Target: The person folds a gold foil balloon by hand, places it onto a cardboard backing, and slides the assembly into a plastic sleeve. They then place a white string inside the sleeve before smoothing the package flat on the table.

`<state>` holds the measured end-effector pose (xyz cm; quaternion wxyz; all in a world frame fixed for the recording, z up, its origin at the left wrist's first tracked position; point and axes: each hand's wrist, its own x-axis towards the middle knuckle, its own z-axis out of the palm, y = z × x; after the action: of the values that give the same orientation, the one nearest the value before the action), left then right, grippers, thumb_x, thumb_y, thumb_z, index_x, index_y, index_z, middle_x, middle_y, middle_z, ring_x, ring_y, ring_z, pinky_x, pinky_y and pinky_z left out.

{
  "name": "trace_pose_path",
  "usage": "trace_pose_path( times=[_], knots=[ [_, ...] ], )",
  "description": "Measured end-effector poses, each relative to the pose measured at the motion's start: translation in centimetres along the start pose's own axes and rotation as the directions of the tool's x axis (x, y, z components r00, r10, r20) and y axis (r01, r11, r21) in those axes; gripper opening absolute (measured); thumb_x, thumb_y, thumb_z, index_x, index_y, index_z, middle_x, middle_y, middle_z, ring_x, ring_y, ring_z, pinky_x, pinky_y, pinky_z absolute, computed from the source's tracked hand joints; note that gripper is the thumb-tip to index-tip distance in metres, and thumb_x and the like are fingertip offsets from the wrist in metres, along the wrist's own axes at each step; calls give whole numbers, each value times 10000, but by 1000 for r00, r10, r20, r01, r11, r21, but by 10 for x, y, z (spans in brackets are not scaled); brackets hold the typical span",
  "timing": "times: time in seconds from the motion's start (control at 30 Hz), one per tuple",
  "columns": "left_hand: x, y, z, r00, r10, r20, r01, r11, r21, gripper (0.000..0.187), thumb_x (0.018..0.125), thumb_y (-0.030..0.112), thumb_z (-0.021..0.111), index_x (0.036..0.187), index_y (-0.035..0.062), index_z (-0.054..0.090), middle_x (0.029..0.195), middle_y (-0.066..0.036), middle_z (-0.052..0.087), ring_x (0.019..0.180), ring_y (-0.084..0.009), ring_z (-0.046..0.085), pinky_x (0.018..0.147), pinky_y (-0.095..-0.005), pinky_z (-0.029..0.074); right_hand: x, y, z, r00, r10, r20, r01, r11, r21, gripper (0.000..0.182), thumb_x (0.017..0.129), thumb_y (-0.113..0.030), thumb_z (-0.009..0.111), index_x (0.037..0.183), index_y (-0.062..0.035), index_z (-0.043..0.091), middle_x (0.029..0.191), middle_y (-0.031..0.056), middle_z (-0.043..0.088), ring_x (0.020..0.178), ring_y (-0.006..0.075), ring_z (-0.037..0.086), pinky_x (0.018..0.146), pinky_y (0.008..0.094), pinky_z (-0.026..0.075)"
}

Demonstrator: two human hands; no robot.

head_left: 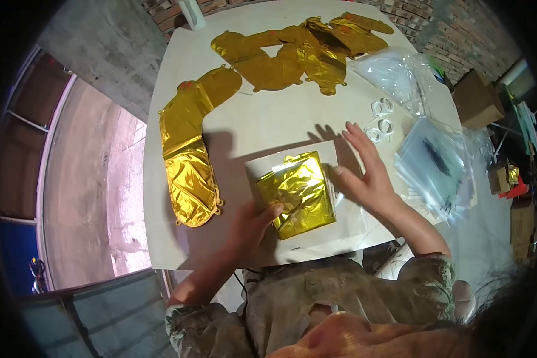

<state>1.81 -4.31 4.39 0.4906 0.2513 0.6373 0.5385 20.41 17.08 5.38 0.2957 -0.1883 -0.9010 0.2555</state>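
Note:
A folded gold foil packet (307, 200) lies on a white sheet (256, 169) near the table's front edge. My left hand (253, 227) grips the packet's lower left side, thumb on top; the fingers beneath are hidden. To the right of the packet, my right hand (367, 173) is raised with its fingers spread and nothing in it. A flat gold foil balloon (191, 185) stretches down the left part of the table. More flat gold foil pieces (268, 68) lie along the back, some overlapping.
White ribbon rolls (385, 126) sit right of centre on the table (268, 119). Clear plastic bags (394, 74) lie at the back right, with a stack of clear sleeves (432, 161) nearer. A white bottle (192, 15) stands at the back left. Cardboard boxes (477, 98) are beyond the right edge.

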Motion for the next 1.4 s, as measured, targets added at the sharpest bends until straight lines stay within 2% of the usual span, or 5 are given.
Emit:
trace_pose_path(
  times=[0.23,0.63,0.73,1.13,1.4],
  knots=[
    [-8,-5,-2,998,40,45,-42,997,57,311,941,196,650,1146,-37,633,1082,-32,665,991,-94,575,890,-280,445,-14,15,-5,812,491,314,-530,398,749,350,971,-162,613,1282,-20,539,1046,37,644,968,116,603,882,274,486],
    [-2,-8,-5,988,-150,-17,150,959,240,309,924,161,651,1163,-35,626,1109,-59,666,1011,-139,590,915,-319,450,-19,5,0,764,564,313,-609,470,639,165,980,-174,603,1060,-36,645,899,23,665,783,66,589,712,227,491],
    [-2,-8,6,998,-55,12,56,957,-285,303,927,187,656,1139,-29,651,1041,-80,678,955,-142,603,877,-332,466,-21,-17,6,725,668,168,-563,435,703,184,997,-215,577,1042,-39,609,818,8,660,646,34,538,578,188,435],
    [-4,6,-20,990,-133,-47,119,966,-230,243,891,186,695,1026,-15,675,914,-13,673,797,-88,598,729,-253,487,-34,17,-12,773,634,-13,-620,760,195,239,1007,-229,559,939,-7,612,600,-7,528,541,48,466,498,232,382],
    [-10,-3,-49,990,-20,-136,37,991,125,200,903,134,678,1035,-16,689,964,-53,696,861,-101,614,772,-267,495,-31,22,-46,812,580,-72,-551,718,-426,147,886,-139,628,955,-11,641,772,185,666,729,338,674,609,413,517]
  ],
)
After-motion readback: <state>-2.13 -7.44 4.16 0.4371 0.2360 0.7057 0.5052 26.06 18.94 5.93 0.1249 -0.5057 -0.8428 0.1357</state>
